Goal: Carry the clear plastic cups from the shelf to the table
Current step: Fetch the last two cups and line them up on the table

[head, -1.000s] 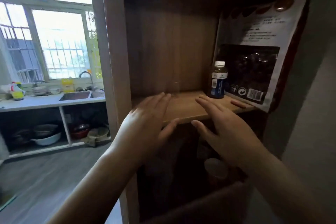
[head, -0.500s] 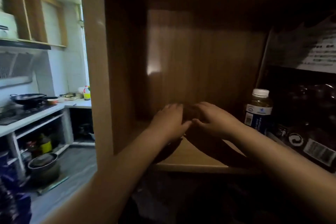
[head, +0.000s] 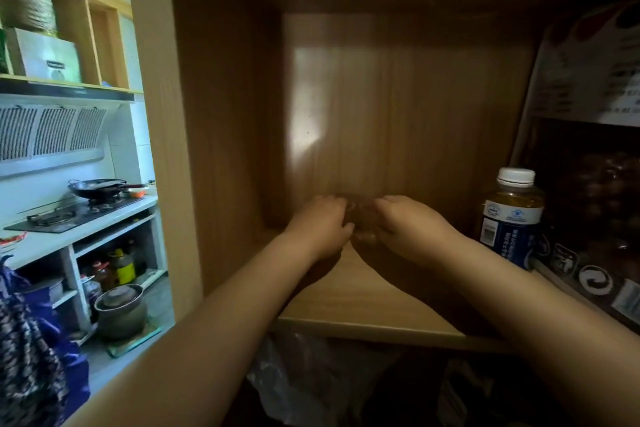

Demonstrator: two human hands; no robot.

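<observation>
Right at the back of the shelf (head: 363, 291), my two hands come together around something faint and see-through that I take to be the clear plastic cups (head: 360, 218). My left hand (head: 320, 227) curls in from the left, fingers bent toward the middle; my right hand (head: 407, 227) mirrors it from the right, thumb low and fingers arched over the top. Whether either grip is actually pressed onto plastic I cannot tell: the cups are transparent, the corner is dim, and the knuckles hide the contact.

What matters for the next move is that the cups sit directly between the two hands, against the rear panel, so neither hand is clearly nearer. I judge their long axis to be upright, though only a hint of rim shows between the fingertips. Pulling them out means drawing straight back toward me along the shelf board.

Further out, a bottle (head: 512, 218) with a white cap stands to the right, near my right forearm, with a large printed bag (head: 588, 184) behind it. I would keep that elbow tucked so the bottle is not knocked.
</observation>
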